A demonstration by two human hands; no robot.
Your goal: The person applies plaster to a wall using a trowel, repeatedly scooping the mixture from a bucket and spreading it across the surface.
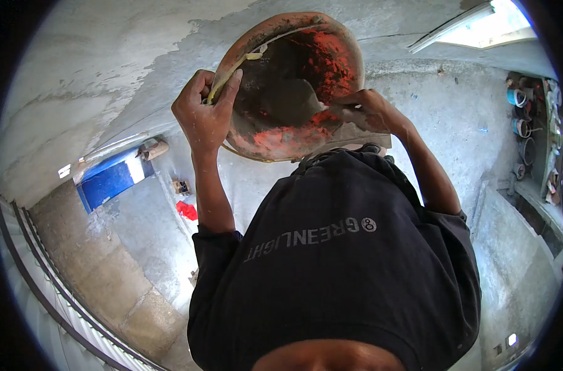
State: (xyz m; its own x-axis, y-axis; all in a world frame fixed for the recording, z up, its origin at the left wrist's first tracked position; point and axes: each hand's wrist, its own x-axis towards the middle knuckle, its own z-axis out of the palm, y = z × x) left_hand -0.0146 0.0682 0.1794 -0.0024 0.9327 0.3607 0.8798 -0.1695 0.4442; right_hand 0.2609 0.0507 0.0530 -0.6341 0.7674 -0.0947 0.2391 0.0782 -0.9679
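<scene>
A round bucket (334, 52), red inside and smeared with grey mortar, is tilted so that its mouth faces me. Its left rim is gripped in my left hand (206, 111), the thumb lying over the edge beside a yellowish strip (235, 69) tied to the wire handle (287, 32). My right hand (368, 110) is closed at the opposite side of the mouth. It holds what looks like a trowel (297, 102), its blade coated in grey mortar inside the bucket; the grip is mostly hidden by the fingers.
A grey plastered wall (108, 55) rises ahead, with a bright window opening (488, 28) at upper right. Several buckets (522, 128) stand along the right side. At left are a blue panel (108, 185), a red item (186, 210) on the floor and a railing (52, 272).
</scene>
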